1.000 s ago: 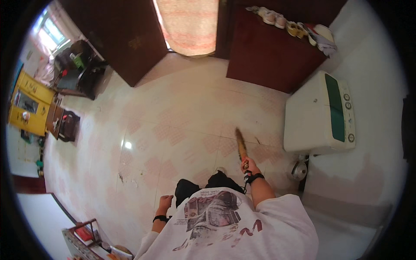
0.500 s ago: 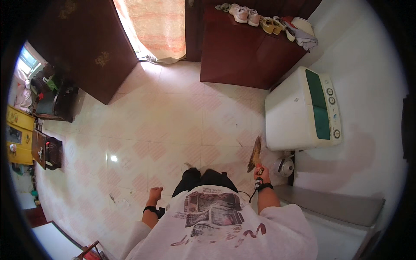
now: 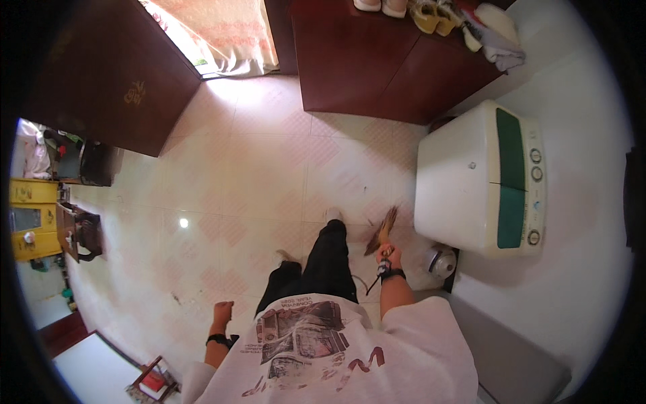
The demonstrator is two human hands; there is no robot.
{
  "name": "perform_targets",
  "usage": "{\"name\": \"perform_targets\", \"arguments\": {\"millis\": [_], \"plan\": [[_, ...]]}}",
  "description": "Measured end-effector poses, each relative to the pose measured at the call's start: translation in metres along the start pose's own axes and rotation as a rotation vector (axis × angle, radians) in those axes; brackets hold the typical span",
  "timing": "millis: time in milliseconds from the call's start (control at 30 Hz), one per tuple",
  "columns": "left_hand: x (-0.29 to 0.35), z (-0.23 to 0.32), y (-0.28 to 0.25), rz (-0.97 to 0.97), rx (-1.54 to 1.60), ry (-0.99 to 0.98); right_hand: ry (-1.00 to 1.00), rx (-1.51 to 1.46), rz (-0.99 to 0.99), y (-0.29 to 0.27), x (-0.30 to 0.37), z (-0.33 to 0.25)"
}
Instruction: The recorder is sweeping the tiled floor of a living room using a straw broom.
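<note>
My right hand (image 3: 388,257) is closed round the handle of a broom (image 3: 384,232). The brown, straw-like bristles fan out ahead of the fist, above the tiled floor; whether they touch it I cannot tell. A dark band and a cable are at that wrist. At my left side hangs my left hand (image 3: 223,312), its fingers curled in with nothing seen in them. A black strap circles the left wrist. My legs in black trousers (image 3: 316,269) are in mid-stride, the right foot ahead.
To the right stands a white twin-tub washing machine (image 3: 452,185) with green lids. A shiny metal pot (image 3: 441,262) sits beside it, near a grey bench (image 3: 518,350). A dark red cabinet (image 3: 363,64) bears shoes (image 3: 431,17). A curtain (image 3: 239,40) hangs in the doorway.
I have stepped forward; the right leg now reaches ahead. The washing machine and cabinet appear closer. The broom stays in my right hand, and the left hand has swung slightly left and back.
</note>
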State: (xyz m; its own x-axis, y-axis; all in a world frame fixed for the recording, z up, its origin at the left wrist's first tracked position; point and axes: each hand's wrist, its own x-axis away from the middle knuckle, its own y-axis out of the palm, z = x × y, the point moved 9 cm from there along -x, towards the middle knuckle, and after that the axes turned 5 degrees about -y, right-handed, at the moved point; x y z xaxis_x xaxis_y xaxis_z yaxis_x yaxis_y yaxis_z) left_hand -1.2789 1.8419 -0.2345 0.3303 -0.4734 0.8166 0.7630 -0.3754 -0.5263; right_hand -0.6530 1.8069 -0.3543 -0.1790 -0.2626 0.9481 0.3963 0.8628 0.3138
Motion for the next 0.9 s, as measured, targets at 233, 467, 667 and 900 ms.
{"name": "perform_targets", "arguments": {"millis": [233,467,667,900], "plan": [[0.063,0.08,0.054,-0.033,-0.115,0.061,0.109,0.157,-0.187,0.121,-0.105,0.062],[0.124,0.166,0.074,0.0,-0.077,0.112,0.239,0.838,0.038,0.116,-0.108,0.18],[0.13,0.095,0.063,0.071,0.066,0.021,0.437,1.278,-0.1,0.061,-0.062,0.317],[0.143,-0.006,0.048,0.16,0.228,-0.139,0.752,1.253,-0.154,0.005,-0.004,0.423]]}}
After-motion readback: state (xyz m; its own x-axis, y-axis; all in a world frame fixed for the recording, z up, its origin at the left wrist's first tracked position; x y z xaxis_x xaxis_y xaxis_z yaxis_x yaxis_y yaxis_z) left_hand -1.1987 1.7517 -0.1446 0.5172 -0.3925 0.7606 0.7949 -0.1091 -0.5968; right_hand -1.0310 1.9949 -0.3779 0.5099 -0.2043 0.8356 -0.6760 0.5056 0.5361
